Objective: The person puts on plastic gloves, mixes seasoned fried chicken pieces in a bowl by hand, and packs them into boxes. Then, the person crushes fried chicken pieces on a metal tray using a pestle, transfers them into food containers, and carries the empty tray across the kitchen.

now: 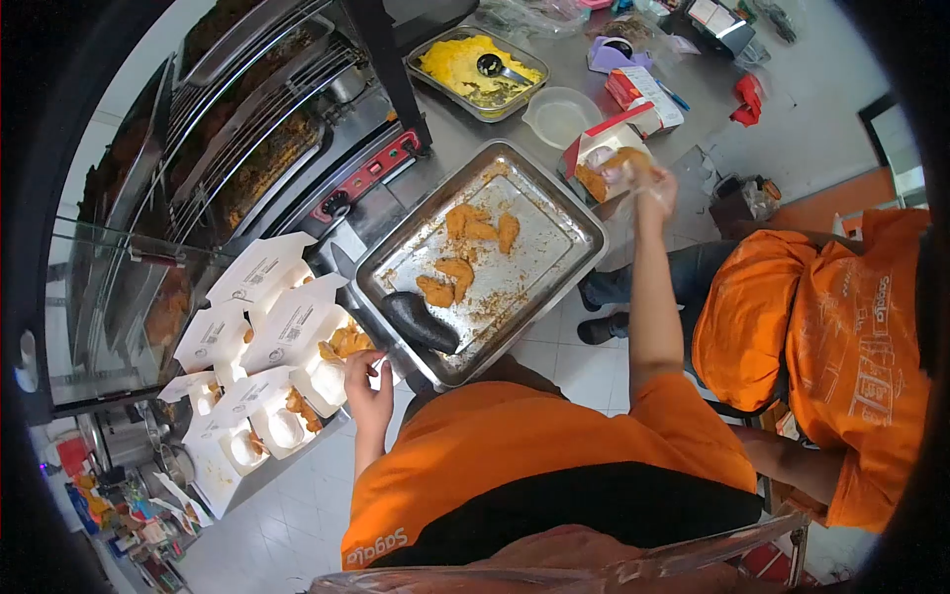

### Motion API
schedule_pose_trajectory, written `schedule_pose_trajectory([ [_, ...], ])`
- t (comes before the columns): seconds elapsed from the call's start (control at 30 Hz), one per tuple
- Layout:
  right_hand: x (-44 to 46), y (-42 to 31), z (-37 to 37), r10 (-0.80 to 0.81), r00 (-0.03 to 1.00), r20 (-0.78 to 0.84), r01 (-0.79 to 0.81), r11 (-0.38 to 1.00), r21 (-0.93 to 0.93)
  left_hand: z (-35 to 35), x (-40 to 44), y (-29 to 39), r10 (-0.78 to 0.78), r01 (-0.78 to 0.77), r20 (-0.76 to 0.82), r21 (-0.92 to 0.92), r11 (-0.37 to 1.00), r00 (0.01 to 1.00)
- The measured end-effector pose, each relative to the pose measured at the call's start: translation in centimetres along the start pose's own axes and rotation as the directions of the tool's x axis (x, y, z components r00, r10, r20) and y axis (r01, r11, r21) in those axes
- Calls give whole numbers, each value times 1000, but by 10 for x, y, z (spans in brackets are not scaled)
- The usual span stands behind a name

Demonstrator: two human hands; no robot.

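My right hand (650, 193), in a clear plastic glove, grips a piece of fried chicken (626, 158) at an open red-and-white box (600, 139). More chicken (591, 182) shows inside that box. Beside the nearest of several open white boxes (287, 332), my left hand (369, 391) has its fingers curled in a pinch at the cardboard edge. Those boxes hold white rounded portions (286, 429) and chicken (346, 342). Between my hands lies a metal tray (539, 287) with several fried chicken pieces (470, 222), crumbs and a black curved object (421, 322).
A heated glass display cabinet (267, 129) with racks stands at the left. Behind the tray are a pan of yellow food (460, 64) with a black scoop (492, 65), and a clear plastic tub (564, 117). A co-worker in an orange shirt (856, 337) is close on my right.
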State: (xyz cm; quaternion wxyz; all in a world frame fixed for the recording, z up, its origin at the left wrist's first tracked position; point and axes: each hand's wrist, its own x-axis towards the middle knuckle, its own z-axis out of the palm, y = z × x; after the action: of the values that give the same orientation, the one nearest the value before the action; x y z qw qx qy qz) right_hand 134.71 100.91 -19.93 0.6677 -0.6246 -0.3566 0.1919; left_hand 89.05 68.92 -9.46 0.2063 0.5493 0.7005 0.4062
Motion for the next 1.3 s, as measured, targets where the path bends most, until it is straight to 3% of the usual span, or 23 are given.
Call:
schedule_pose_trajectory([
  [0.1, 27, -15, 10, -56, 992, -111, 13, 935, -355, 2, -1, 0, -16, 16, -3, 6, 1000, 1000],
  [0.2, 44, -10, 22, -11, 997, 72, 57, 724, -687, 2, 0, 6, -10, 10, -8, 25, 1000, 1000],
  [0.3, 23, -32, 25, -45, 976, 211, 199, 569, -798, 1, 1, 9, -6, 6, -14, 27, 1000, 1000],
  [0.4, -28, -81, 27, 14, 968, 250, 182, 646, -741, 0, -1, 6, -32, 32, -18, 45, 998, 999],
  [0.47, -71, -92, 22, -273, 871, 409, 463, 736, -494, 0, -1, 7, -47, 48, -24, 38, 998, 999],
  [0.5, -89, -88, 28, -310, 846, 433, 465, 826, -318, 0, -1, 8, -55, 56, -29, 35, 998, 998],
  [0.53, -109, -77, 35, -351, 822, 448, 448, 885, -129, 1, -1, 7, -38, 39, -38, 21, 999, 999],
  [0.6, -162, -53, 48, -231, 794, 563, 282, 959, -5, 1, 0, 5, -2, 2, -56, -5, 1000, 998],
  [0.67, -211, -100, 58, -224, 670, 708, 163, 975, 154, -1, -2, 5, -22, 23, -42, 26, 999, 999],
  [0.73, -237, -103, 66, -128, 368, 921, 294, 956, 15, -2, -3, 3, -31, 32, -38, 36, 999, 999],
  [0.83, -265, -135, 77, -44, 205, 978, 621, 778, -96, -3, -4, 4, 1, 1, -57, 26, 1000, 998],
  [0.93, -286, -137, 82, 24, 138, 990, 716, 688, -117, -6, -6, 4, 13, -12, -67, 21, 1000, 998],
  [0.97, -298, -124, 81, -188, 206, 960, 786, 616, -48, -7, -6, 2, 10, -9, -67, 23, 1000, 998],
  [1.07, -308, -114, 76, -258, 174, 951, 836, 548, -4, -7, -9, -2, 8, -6, -65, 27, 1000, 998],
  [1.17, -288, -131, 76, -153, 124, 980, 725, 689, 16, -9, -9, -2, 14, -12, -66, 32, 999, 998],
  [1.23, -280, -119, 76, -103, 306, 946, 368, 930, -18, -10, -10, -2, 3, -1, -69, 24, 1000, 998],
  [1.27, -274, -113, 73, -49, 386, 921, 160, 987, -15, -11, -10, -2, -13, 15, -70, 27, 1000, 997],
  [1.3, -258, -137, 65, 262, 353, 898, -137, 964, -227, -12, -11, -2, -27, 29, -69, 28, 999, 997],
])
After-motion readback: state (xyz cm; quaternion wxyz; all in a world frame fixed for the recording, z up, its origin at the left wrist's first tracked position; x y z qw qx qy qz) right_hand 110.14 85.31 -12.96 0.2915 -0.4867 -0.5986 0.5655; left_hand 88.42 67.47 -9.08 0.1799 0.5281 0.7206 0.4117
